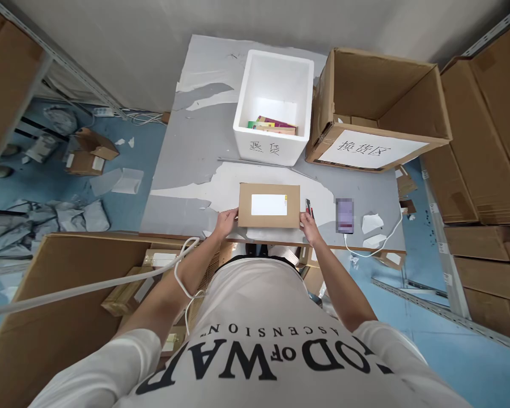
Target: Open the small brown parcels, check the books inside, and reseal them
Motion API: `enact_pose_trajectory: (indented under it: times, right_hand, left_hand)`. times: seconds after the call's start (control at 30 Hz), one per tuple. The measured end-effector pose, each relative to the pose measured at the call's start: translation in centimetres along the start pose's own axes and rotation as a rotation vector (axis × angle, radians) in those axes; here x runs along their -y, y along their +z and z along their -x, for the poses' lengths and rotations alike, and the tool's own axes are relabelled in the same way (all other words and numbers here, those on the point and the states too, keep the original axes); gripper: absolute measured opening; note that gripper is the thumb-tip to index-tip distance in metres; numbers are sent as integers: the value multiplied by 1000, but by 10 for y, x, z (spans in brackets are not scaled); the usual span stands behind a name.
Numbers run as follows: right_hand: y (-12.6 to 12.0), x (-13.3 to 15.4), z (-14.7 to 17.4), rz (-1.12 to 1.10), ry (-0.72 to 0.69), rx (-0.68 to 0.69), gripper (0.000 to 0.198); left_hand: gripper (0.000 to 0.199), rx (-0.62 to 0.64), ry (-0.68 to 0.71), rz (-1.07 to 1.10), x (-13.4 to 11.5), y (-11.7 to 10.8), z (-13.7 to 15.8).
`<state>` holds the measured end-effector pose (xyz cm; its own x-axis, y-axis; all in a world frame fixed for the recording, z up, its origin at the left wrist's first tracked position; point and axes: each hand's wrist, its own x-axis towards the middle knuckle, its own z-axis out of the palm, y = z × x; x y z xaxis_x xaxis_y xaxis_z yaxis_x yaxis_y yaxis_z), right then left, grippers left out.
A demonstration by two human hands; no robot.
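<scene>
A flat brown cardboard box [269, 221] with a white label [267, 204] on its top is at the front edge of the table. My left hand [226, 222] grips its left side, and my right hand [309, 228] grips the right side near the front corner. The undersides of the fingers are partly hidden. Just beyond my right hand lies a red and black utility knife [309, 207]. To the right of it, a phone [344, 216] with a blurred screen rests on the table, a white cable plugged into its lower end.
Behind the box stand a white foam box [272, 152] with several colourful packets inside and a large open carton [376, 148]. The table [187, 136] has a torn grey covering. Below left is another large carton [68, 317] holding boxes. A white cable [110, 281] crosses my left arm.
</scene>
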<state>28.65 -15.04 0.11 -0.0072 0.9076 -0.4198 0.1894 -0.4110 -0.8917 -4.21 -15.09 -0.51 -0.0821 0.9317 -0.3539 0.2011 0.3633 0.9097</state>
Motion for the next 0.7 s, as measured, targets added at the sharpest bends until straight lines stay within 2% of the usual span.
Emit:
enact_pose_trajectory:
  times: [0.07,0.13,0.23,0.33,0.53,0.7]
  right_hand:
    - [-3,-8,-1,-124,52,75,38]
    - [-6,-17,0,-131,44,152,52]
    - [-7,-28,4,-40,-42,247,78]
    - [-1,-37,7,33,-96,288,87]
    - [13,-48,6,165,-142,200,73]
    - [5,-35,6,288,-216,100,58]
  left_hand:
    - [45,120,43,104,11,-2,-1]
    - [57,203,110,104,20,-4,1]
    - [76,256,171,70,30,-4,5]
    - [85,258,174,20,38,2,8]
    - [77,192,106,-127,42,12,12]
    - [64,161,114,-270,13,-2,17]
